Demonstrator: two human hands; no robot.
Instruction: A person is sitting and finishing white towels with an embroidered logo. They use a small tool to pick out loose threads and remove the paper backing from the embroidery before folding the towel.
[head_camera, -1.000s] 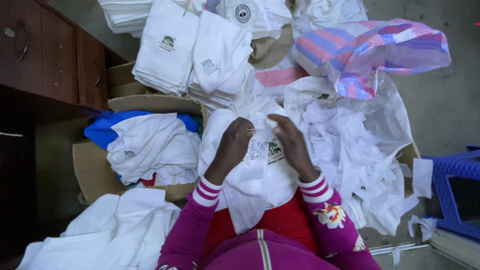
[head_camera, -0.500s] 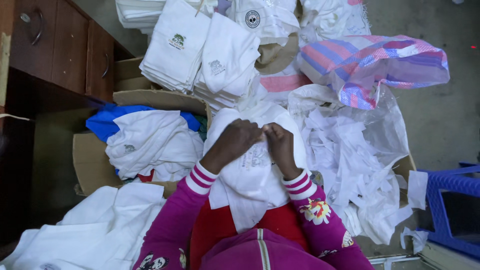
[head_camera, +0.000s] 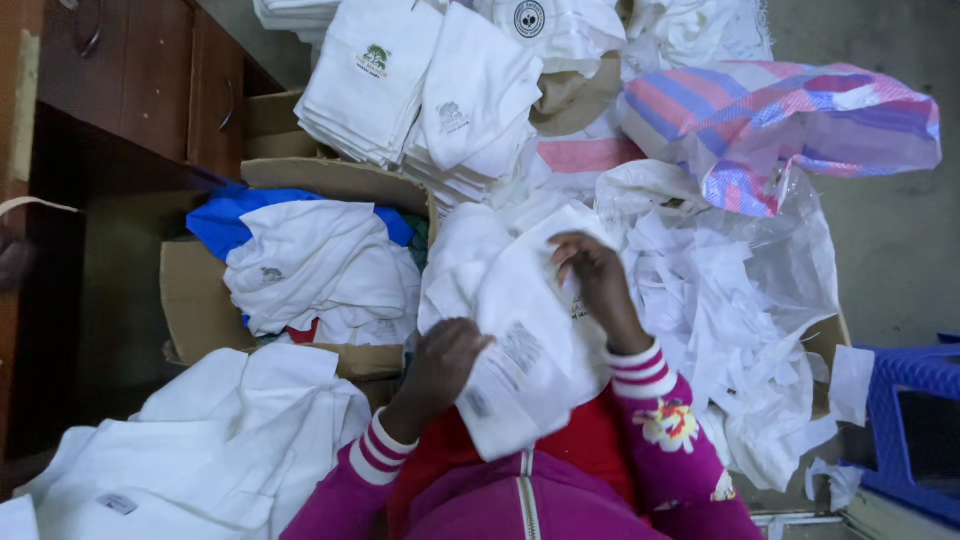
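A white garment (head_camera: 520, 300) lies across my lap, with a printed label patch facing up near its lower part. My left hand (head_camera: 445, 360) grips the garment's lower left edge, fingers curled into the cloth. My right hand (head_camera: 590, 275) pinches the fabric higher up on its right side, fingers bent. Both arms wear magenta sleeves with striped cuffs.
Stacks of folded white garments (head_camera: 400, 80) with small logos lie ahead. A cardboard box (head_camera: 200, 300) at left holds white and blue clothes. A heap of white paper scraps (head_camera: 740, 330) lies at right, beside a striped woven bag (head_camera: 790, 120). A blue plastic stool (head_camera: 915, 420) stands at far right.
My hands were close together on the garment's upper middle. Now they have moved apart: the left hand has come down toward me, the right stays higher, and the cloth is turned over.
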